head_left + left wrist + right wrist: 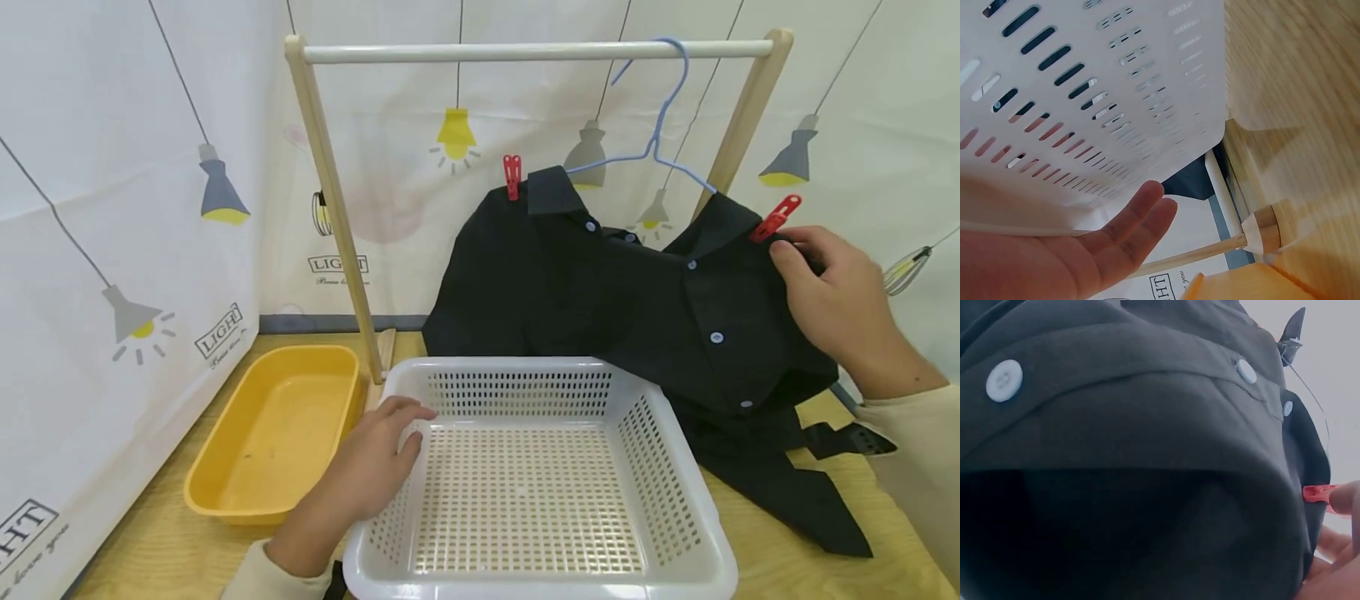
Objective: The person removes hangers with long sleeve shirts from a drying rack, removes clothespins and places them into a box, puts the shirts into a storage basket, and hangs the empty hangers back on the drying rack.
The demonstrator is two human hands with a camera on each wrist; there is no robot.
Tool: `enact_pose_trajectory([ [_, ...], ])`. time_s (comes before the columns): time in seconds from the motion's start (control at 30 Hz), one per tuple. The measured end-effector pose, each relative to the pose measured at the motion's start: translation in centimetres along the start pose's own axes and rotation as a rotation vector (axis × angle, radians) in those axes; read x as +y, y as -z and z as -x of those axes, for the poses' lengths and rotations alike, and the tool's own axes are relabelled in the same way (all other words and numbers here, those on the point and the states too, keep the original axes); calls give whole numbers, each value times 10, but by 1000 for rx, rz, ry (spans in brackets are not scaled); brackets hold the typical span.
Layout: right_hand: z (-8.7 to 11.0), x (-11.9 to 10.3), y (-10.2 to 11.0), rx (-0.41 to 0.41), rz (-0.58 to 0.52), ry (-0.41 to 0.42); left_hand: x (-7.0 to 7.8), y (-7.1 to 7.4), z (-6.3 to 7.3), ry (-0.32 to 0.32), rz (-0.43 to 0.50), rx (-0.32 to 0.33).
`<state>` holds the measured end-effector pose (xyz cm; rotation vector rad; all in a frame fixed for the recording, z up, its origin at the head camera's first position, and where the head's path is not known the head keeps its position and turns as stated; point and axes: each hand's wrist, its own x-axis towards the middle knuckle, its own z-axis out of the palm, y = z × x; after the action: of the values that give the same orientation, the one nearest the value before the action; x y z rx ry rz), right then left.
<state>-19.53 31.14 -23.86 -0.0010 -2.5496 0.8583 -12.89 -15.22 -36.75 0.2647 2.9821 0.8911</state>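
A black button-up shirt (pixel 600 283) with pale blue buttons hangs from a blue wire hanger (pixel 660 125) hooked over the rack's rail. Red clothespins (pixel 512 177) clip both of its shoulders. My right hand (pixel 840 292) pinches the shirt's shoulder on the right, right beside the second red clothespin (pixel 776 218); in the right wrist view the thumb overlaps this clothespin (pixel 1317 493). My left hand (pixel 375 458) rests at the left rim of a white plastic basket (pixel 517 492), index finger and thumb reaching over the rim. Two outstretched fingers (pixel 1141 219) show outside the basket wall (pixel 1072 81).
A wooden clothes rack (pixel 337 200) with a white rail (pixel 465 53) stands behind the basket. A yellow tub (pixel 285 425) sits to the left on the wooden table (pixel 142 500). The shirt's lower part and a dark strip (pixel 847 439) trail on the right.
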Motion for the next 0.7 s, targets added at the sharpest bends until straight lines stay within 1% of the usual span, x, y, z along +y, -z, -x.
enact_pose_trajectory([
  [0.1,-4,3,0,-4,-10,-2,1,0,0,-9,-3,8],
  [0.3,-9,8,4,-108,-73,-24,0,0,1,5,-9,4],
  [0.47,-9,9,5,-140,-101,-31,1,0,1,11,-2,1],
  [0.57,-9,11,5,-174,-161,-56,2,1,0,19,1,-6],
  [0.7,-7,16,4,-231,-288,-129,2,1,0,20,-6,-14],
])
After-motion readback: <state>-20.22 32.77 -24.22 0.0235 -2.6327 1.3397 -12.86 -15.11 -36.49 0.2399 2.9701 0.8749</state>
